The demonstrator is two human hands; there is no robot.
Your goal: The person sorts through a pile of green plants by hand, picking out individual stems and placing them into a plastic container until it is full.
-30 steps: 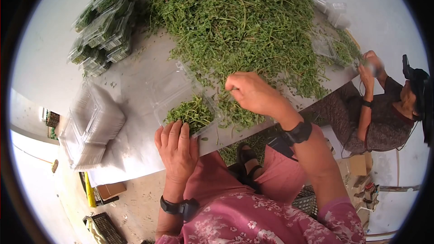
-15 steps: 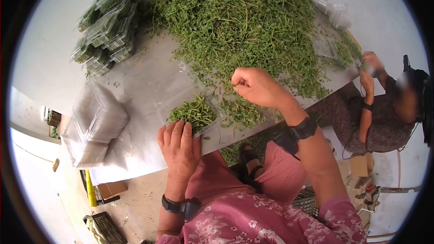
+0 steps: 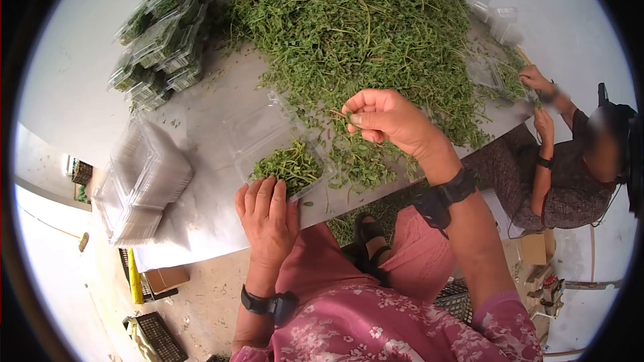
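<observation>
My left hand (image 3: pixel 267 218) lies with its fingers stretched out flat on the near edge of an open clear plastic clamshell box (image 3: pixel 251 135), touching the cut greens (image 3: pixel 285 164) inside. The box's lid is folded back toward the far side. Thumb and fingers of my right hand (image 3: pixel 389 121) are pinched on a small sprig (image 3: pixel 342 115), its reddish stem poking out to the left. That hand hovers over the near edge of a big heap of leafy greens (image 3: pixel 362 33). Beneath it lies a small loose bunch of greens (image 3: pixel 362 164), right of the box.
Filled clamshell boxes (image 3: pixel 157 43) are piled at the back left. Nested empty boxes (image 3: pixel 144 174) stand at the table's left front. On the right, a co-worker (image 3: pixel 570 174) handles greens at the table. Black crates (image 3: pixel 157 336) sit on the floor.
My right hand has turned and lifted slightly, its fingers now showing a sprig pinched at the tips. My left hand stays in place. The co-worker's far hand has shifted left.
</observation>
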